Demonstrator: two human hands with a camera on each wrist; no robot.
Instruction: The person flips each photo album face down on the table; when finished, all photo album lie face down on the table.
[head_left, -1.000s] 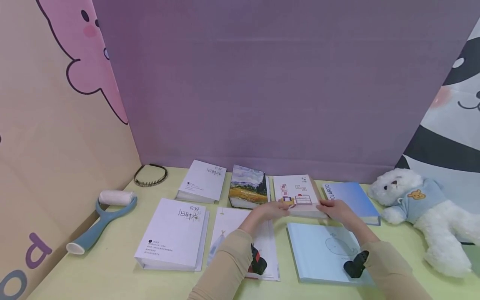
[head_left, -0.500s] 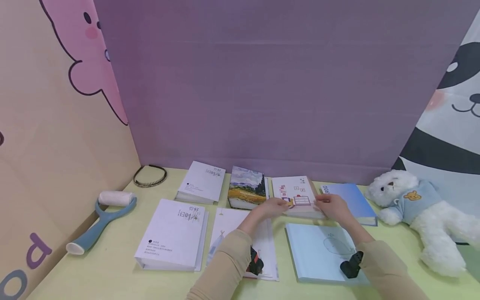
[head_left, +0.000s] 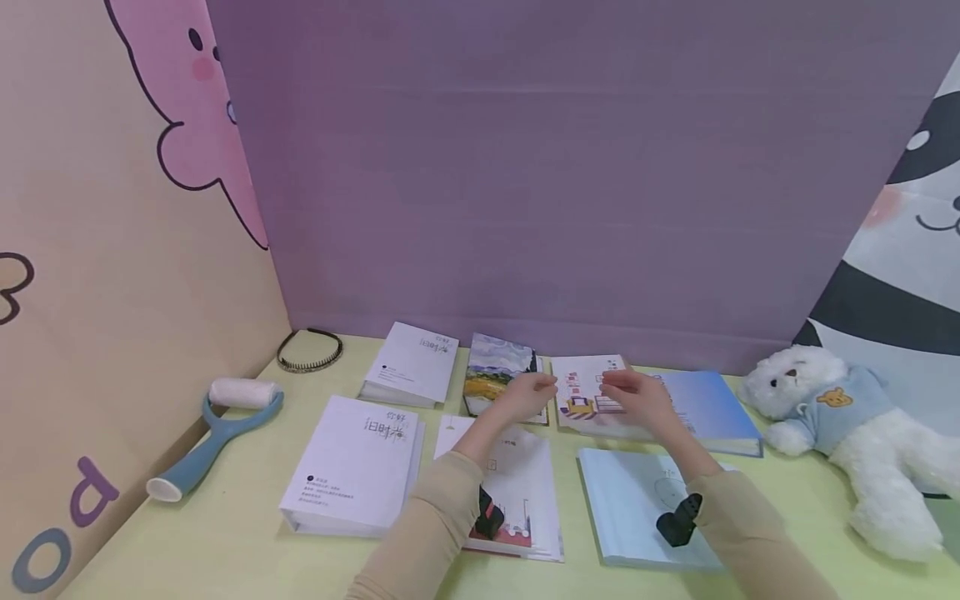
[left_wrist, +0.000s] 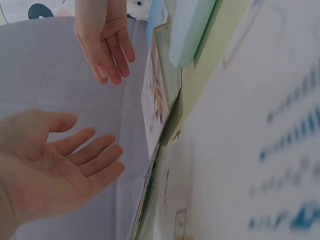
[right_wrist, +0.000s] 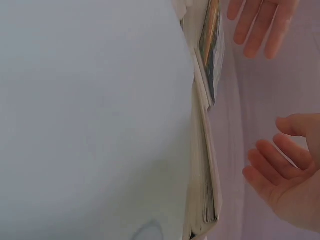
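In the head view, my left hand (head_left: 525, 398) hovers between the painted-landscape book (head_left: 491, 375) and a white book with pink and yellow drawings (head_left: 581, 412). My right hand (head_left: 641, 400) is above that white book's right side, covering part of it. Both wrist views show the hands raised off the books, fingers loosely bent, palms facing each other and holding nothing. A blue album (head_left: 716, 408) lies just right of the drawn book. Nearer me are a pale blue book (head_left: 615, 508) beneath the right forearm and a white illustrated book (head_left: 528, 467) partly behind the left sleeve.
Two white albums, one rear (head_left: 412, 362) and one front (head_left: 352, 467), lie on the left. Beyond them are a blue-handled lint roller (head_left: 217, 433) and a black headband (head_left: 307, 367). A white plush bear (head_left: 840, 417) lies at the right. A purple backdrop (head_left: 525, 208) closes the rear.
Both hands have let go of the drawn white book's sides and lifted above it. The right hand has shifted left over its cover. The camera view has moved slightly; the book stays in its row.
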